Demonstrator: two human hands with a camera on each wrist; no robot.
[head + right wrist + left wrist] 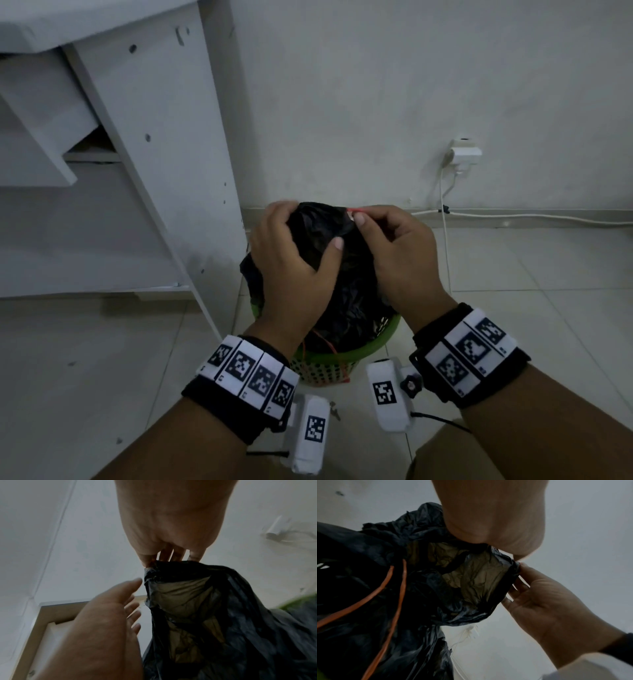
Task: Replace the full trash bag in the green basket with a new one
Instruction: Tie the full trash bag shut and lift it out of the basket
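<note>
Your right hand (400, 253) was pinching the gathered top of the crumpled black plastic trash bag (342, 274), thumb and forefinger closed on the bunched plastic and on a thin red drawstring (356, 209) that showed just at your fingertips. From the right wrist view, the fingers (178, 553) of that hand came together right at the bag's puckered mouth.

Your left hand (291, 260) lay against the left side of the bag just below the neck, the thumb stretched across the front of the plastic and the fingers wrapped over the top edge. From the right wrist view those fingers looked fairly straight and spread beside the bag, so the hold seemed a loose cupping rather than a tight grip.

The bag itself stood drawn up out of the round green perforated plastic basket (329, 363), its lower part still inside the rim, and more red drawstring trailed down over the near side of the basket.

The basket sat on the pale tiled floor (513, 291). Left of it stood a white wooden desk panel (164, 137); behind it, to the right, a white plug and cable (462, 154) hung on the wall.
</note>
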